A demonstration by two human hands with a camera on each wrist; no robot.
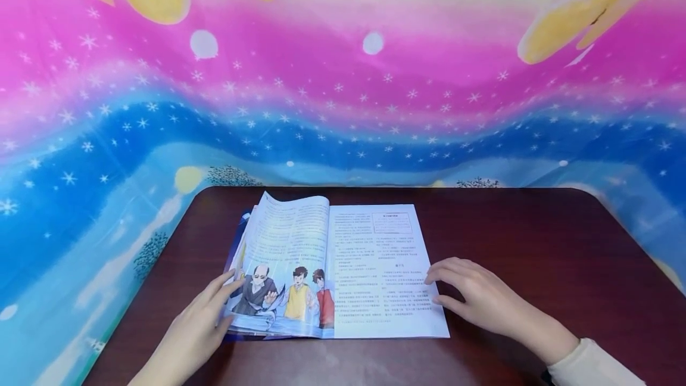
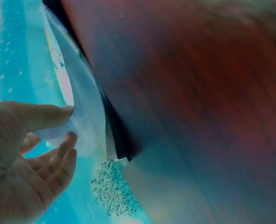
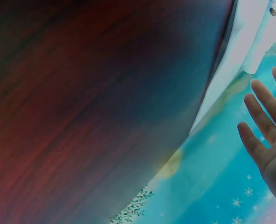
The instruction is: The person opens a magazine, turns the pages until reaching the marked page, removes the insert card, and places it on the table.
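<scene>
An open magazine (image 1: 386, 296) lies on the dark table, with printed text on both pages and a cartoon of several figures at the lower left. Its left page (image 1: 289, 243) bulges upward, the top corner curling. My left hand (image 1: 195, 320) holds that page's outer edge. In the left wrist view, the page (image 2: 89, 126) passes between the thumb and the index finger, which is partly hidden. By the magazine's right edge is my right hand (image 1: 477, 293), fingertips right at the margin. The right wrist view shows this hand (image 3: 271, 126) with fingers extended and spread.
The dark reddish wooden table (image 1: 536, 243) has rounded far corners. Behind and beside it hangs a pink and blue patterned cloth (image 1: 343, 106) with snowflakes. A darker cover edge (image 1: 236, 237) shows beneath the left page.
</scene>
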